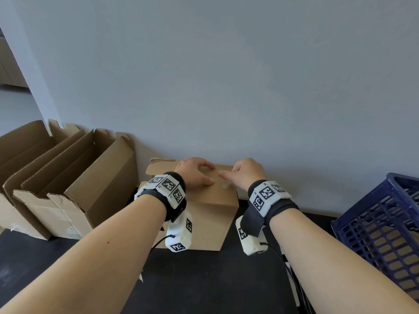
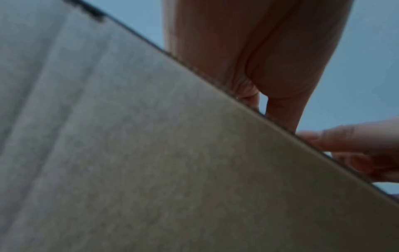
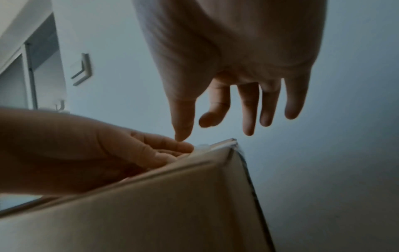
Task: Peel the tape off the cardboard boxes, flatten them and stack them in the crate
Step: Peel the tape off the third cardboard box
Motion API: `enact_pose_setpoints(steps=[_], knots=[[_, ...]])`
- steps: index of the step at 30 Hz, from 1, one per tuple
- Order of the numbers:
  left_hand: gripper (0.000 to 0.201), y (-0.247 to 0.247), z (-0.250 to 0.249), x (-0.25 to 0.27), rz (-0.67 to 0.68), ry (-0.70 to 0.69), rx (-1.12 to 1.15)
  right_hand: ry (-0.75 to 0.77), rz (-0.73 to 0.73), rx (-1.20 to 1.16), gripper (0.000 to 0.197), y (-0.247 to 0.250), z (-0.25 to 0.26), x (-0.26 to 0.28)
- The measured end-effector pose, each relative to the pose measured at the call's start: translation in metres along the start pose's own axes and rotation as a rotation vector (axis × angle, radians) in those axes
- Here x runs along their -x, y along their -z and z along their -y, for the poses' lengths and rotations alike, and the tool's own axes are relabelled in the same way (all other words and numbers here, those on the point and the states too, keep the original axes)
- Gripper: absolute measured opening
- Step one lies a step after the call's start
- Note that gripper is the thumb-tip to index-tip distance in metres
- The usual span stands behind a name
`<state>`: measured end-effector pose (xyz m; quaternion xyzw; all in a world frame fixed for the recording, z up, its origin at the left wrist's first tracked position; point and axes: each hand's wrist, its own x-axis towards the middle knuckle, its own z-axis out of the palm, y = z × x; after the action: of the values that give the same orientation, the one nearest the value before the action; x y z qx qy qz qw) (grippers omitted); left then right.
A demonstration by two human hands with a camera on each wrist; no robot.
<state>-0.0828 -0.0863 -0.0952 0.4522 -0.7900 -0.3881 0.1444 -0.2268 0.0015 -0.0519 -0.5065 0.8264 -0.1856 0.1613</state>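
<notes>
Centre frame, the box point(image 1: 204, 214) stands on the dark table point(image 1: 204, 279) against the wall point(image 1: 226, 75). Left hand point(image 1: 195, 173) lies on its top, fingers loosely bent, gripping nothing. Right hand point(image 1: 246, 174) hangs spread just above, thumb down near the tape point(image 3: 201, 146). Opened boxes point(image 1: 68, 184) crowd the left; crate point(image 1: 385, 223) at right edge.

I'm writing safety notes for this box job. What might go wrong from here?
1. The right hand is open, only reaching toward the tape, so the clear piece may be hard to catch.
2. The box stands unflattened under the left hand; pressing may crush it.
</notes>
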Motion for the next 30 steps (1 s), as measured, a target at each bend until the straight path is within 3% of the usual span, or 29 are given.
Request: enact_pose_setpoints(steps=[3,12,17,22,26,30], knots=[[0.039,-0.001,0.001,0.001,-0.011,-0.001,-0.004,-0.022,0.027,0.138,0.049,-0.010,-0.002,-0.005],[0.041,-0.002,0.001,0.001,-0.018,-0.002,0.008,-0.028,0.041,0.095,0.023,-0.017,0.001,-0.001],[0.042,-0.001,0.001,0.001,-0.014,0.000,-0.007,-0.021,0.055,0.080,0.018,-0.014,0.004,-0.001],[0.044,0.000,0.000,0.002,-0.005,0.002,-0.026,-0.055,0.081,-0.032,0.026,-0.012,-0.001,-0.006],[0.043,0.001,-0.001,0.003,-0.004,0.007,-0.030,-0.081,0.109,-0.145,0.011,-0.011,-0.004,-0.007],[0.043,0.002,-0.001,0.003,-0.004,0.007,-0.027,-0.085,0.086,-0.209,0.015,-0.012,-0.006,-0.007]])
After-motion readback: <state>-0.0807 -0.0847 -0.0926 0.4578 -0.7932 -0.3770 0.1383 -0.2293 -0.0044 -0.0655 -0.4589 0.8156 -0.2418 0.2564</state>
